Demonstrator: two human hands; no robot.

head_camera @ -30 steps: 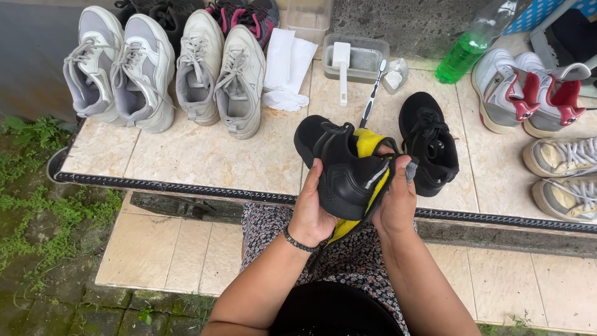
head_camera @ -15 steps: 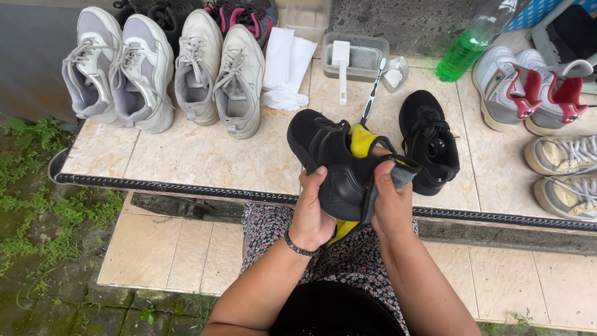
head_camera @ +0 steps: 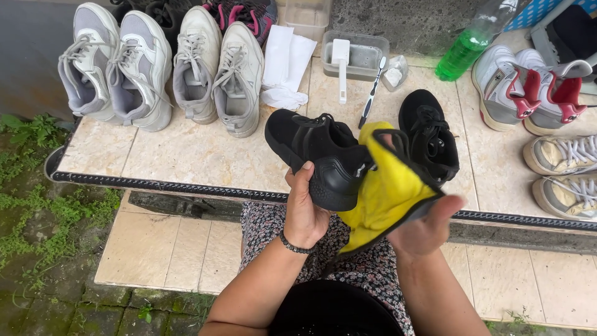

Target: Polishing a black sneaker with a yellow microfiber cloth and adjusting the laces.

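Note:
My left hand [head_camera: 306, 205] grips a black sneaker [head_camera: 320, 155] by its heel and holds it on its side above my lap. A yellow cloth [head_camera: 384, 190] lies draped over my right hand [head_camera: 426, 227], pressed against the shoe's heel end. The matching black sneaker [head_camera: 429, 134] rests on the tiled ledge [head_camera: 205, 155] just behind the cloth.
On the ledge stand two pairs of white and grey sneakers [head_camera: 155, 62], folded white cloths [head_camera: 283, 65], a grey tray [head_camera: 357, 53] with a white brush, a toothbrush [head_camera: 372, 93], a green bottle [head_camera: 469, 43] and more shoes [head_camera: 535, 87] at right. Grass lies at left.
The black sneaker has been turned and lifted to the left. My right hand, wrapped in the yellow cloth, has slid from the shoe's side down to its heel end.

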